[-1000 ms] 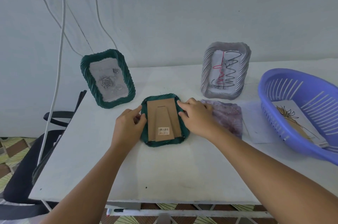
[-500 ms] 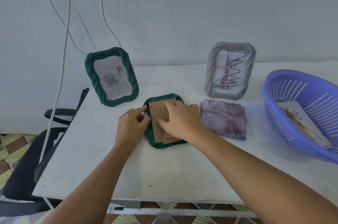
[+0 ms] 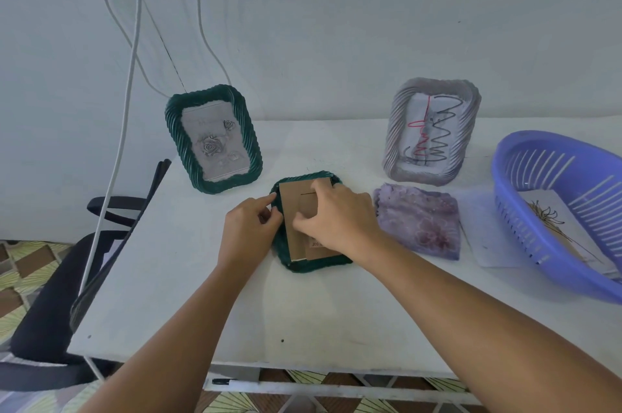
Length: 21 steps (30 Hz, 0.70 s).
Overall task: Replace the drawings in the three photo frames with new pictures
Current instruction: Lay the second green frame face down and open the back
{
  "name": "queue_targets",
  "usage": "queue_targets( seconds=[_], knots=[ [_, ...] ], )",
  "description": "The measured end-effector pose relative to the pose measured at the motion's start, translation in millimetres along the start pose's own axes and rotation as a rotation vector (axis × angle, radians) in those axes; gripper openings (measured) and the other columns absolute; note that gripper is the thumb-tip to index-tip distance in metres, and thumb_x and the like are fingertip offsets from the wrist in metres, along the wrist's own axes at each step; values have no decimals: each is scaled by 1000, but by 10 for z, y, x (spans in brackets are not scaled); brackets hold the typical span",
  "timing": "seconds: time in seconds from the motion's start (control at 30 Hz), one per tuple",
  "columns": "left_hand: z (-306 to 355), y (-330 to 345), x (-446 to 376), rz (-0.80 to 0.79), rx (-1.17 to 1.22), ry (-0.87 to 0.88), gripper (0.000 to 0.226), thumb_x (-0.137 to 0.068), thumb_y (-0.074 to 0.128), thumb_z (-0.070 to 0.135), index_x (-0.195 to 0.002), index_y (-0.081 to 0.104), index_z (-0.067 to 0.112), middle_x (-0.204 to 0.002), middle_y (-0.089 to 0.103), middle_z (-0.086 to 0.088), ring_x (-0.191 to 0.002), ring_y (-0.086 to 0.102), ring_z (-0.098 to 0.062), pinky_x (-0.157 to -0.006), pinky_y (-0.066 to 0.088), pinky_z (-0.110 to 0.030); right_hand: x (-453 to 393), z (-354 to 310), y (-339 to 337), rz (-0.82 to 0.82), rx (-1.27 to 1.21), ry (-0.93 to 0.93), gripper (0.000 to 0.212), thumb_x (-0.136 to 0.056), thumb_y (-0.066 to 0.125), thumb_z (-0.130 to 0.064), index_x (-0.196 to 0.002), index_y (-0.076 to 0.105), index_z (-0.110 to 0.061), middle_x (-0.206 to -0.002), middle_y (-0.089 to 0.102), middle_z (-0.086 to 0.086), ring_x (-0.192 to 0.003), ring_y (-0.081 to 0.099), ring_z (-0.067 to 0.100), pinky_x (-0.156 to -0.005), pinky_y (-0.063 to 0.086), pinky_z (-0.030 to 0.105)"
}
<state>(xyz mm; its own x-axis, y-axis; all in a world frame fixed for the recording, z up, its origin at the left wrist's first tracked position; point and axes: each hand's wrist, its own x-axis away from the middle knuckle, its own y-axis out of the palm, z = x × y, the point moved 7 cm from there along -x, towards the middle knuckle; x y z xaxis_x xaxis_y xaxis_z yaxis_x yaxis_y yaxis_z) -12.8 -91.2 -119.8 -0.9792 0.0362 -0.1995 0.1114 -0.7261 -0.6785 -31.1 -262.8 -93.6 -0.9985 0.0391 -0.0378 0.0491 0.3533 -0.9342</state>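
A small dark green frame (image 3: 313, 267) lies face down in the middle of the white table (image 3: 235, 318), its brown cardboard backing (image 3: 293, 210) up. My left hand (image 3: 250, 227) pinches the frame's left rim. My right hand (image 3: 336, 222) lies over the backing with fingers curled at the stand flap. A larger green frame (image 3: 175, 139) with a grey rose picture stands at the back left. A grey frame (image 3: 469, 116) with a red and black scribble drawing stands at the back right.
A purple floral picture (image 3: 419, 220) lies flat right of the small frame, with a white sheet (image 3: 481, 237) beside it. A blue slotted basket (image 3: 525, 210) at the right holds a flower drawing (image 3: 552, 220). White cables (image 3: 124, 102) hang at the left above a black chair (image 3: 40, 321).
My right hand moved from the frame's right edge onto the cardboard backing and curled its fingers there. My left hand stayed at the left rim.
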Motion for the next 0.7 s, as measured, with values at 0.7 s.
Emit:
queue_targets(
  seconds=[0.7],
  knots=[
    [328, -16, 105, -88, 369, -64, 38, -102, 58, 34, -138, 53, 46, -66, 65, 15, -61, 57, -3, -59, 44, -13, 153, -43, -362, 71, -144, 4, 60, -89, 56, -61, -134, 47, -22, -99, 51, -2, -83, 48, 18, -72, 39, 34]
  ],
)
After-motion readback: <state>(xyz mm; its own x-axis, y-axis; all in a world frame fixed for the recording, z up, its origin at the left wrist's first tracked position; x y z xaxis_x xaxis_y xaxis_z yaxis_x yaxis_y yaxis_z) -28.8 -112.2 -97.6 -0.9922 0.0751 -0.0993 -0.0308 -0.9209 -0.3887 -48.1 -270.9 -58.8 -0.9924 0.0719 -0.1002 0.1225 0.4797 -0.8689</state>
